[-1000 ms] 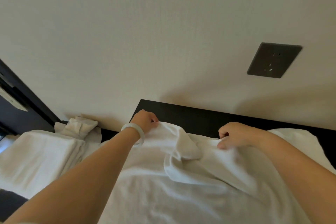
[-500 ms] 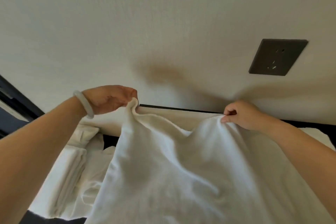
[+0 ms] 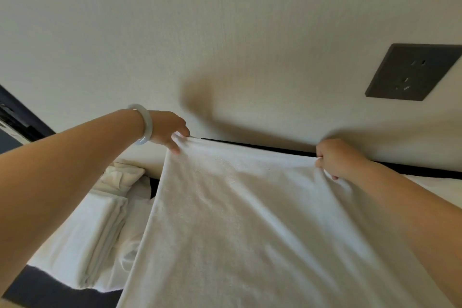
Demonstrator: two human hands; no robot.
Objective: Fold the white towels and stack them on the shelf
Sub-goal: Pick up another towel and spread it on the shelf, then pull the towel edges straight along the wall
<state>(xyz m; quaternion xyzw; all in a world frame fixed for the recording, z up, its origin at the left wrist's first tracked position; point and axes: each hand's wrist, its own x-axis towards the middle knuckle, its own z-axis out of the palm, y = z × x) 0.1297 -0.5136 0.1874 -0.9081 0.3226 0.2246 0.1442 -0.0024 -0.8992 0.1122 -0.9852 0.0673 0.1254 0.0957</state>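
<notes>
A large white towel hangs stretched out in front of me, its top edge pulled taut between my hands. My left hand, with a pale bangle on the wrist, pinches the towel's upper left corner. My right hand grips the upper right corner with curled fingers. The towel hides most of the dark surface beneath it. A stack of folded white towels lies at the lower left, under my left forearm.
A crumpled white cloth sits behind the folded stack against the pale wall. A dark wall socket is at the upper right. A dark frame runs along the left edge.
Both hands have lifted the towel off the surface and moved apart, so that its bunched top edge now stretches straight and the cloth hangs flat.
</notes>
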